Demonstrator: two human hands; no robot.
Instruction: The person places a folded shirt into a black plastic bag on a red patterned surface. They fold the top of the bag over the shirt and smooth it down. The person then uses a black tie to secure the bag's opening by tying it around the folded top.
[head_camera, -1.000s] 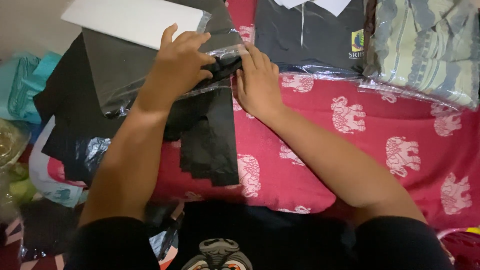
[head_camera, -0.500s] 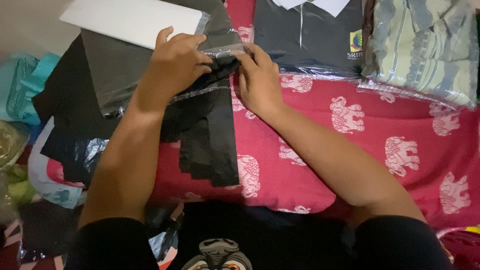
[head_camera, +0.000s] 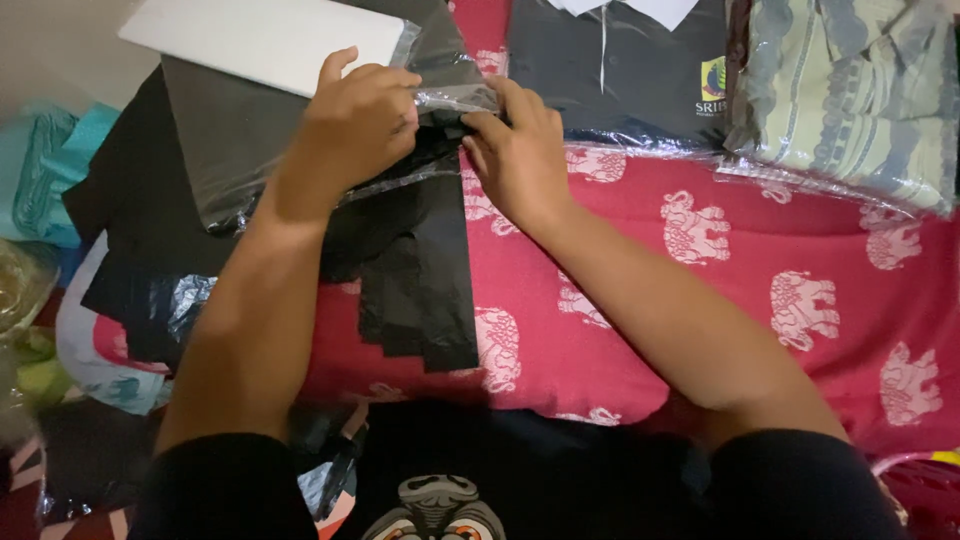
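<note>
Both hands' grip pinches the clear packet, its long axis left-right.

Bagged dark polo shirt, red elephant cloth

Red elephant-print cloth, black bags

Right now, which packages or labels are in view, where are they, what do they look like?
Clear plastic bag: top left, under both hands, flat, holding dark fabric and a white card.
Bagged dark polo shirt: top centre, folded, white collar.
Chest badge: on that shirt, small, yellow and green.
Bagged green-grey patterned shirt: top right, folded.
</note>
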